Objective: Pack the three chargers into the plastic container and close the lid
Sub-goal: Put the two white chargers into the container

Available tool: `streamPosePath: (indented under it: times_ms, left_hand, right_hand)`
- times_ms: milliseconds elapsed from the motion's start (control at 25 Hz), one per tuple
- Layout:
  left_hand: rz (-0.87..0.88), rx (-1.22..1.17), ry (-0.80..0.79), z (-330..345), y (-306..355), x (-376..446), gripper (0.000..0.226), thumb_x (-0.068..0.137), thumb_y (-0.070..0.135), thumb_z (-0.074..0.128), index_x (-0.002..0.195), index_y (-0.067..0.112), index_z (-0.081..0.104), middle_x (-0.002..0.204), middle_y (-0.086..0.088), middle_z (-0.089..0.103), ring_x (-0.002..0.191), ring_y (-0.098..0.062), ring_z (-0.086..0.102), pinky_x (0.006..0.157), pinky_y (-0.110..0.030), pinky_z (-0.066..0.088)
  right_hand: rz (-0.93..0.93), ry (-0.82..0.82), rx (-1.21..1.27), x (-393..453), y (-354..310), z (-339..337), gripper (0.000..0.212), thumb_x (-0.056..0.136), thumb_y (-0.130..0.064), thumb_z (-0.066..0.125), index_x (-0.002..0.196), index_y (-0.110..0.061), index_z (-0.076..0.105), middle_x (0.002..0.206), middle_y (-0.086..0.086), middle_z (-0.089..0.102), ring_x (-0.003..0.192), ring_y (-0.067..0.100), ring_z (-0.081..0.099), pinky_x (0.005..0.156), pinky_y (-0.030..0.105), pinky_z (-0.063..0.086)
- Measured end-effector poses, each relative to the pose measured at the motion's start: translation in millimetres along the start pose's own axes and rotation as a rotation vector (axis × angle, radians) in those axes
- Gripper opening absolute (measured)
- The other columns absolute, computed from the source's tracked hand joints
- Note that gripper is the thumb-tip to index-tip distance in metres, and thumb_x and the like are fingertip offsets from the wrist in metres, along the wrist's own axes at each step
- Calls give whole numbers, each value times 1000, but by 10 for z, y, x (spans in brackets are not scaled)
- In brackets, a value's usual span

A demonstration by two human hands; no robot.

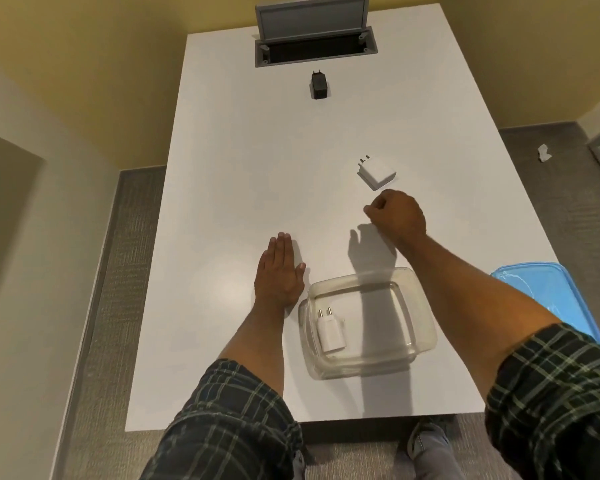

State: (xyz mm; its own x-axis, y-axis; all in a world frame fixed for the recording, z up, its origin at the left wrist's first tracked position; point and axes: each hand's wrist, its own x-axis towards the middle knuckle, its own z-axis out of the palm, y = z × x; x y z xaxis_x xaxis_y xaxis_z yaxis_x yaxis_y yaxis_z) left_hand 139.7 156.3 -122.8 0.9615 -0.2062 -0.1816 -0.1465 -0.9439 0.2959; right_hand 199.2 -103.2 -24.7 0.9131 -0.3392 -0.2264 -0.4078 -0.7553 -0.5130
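Observation:
A clear plastic container (420, 306) stands open near the table's front edge, and a slim white charger (330, 332) lies in its left end. A square white charger (377, 172) lies on the table beyond it. My right hand (397, 213) hovers just short of that charger, fingers curled, holding nothing. A black charger (318, 85) stands far back near the cable hatch. My left hand (279, 271) lies flat on the table, left of the container. The blue lid (551, 292) rests at the table's right edge.
The white table (239, 168) has a grey cable hatch (315, 46) with its flap raised at the far end. A crumpled white scrap (544, 153) lies on the grey carpet to the right. My shoes show below the front edge.

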Motion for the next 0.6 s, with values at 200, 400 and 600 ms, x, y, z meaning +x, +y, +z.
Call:
streamPosePath:
  times_ms: [200,400,600]
  left_hand:
    - [-33,-41,11,60,85,318,87,90,58,3,160,7,7,170,-10,4,157,-27,5,127,-45,13]
    - [-56,29,67,133,91,562,73,100,53,11,161,14,10,170,-5,5,157,-27,5,126,-46,13]
    - [-58,78,186,134,70,713,58,106,40,26,160,21,22,169,-1,18,156,-23,16,122,-47,22]
  right_hand:
    - [61,-63,-56,432,133,113,53,83,-32,69,131,-16,53,127,10,55,116,31,59,90,40,48]
    - [-53,64,-165,805,54,216,46,89,-23,61,131,-8,49,128,16,50,115,38,54,85,45,50]
    - [-93,57,-343,1180,-62,281,50,85,-29,68,125,-5,51,117,18,57,106,38,57,78,40,45]
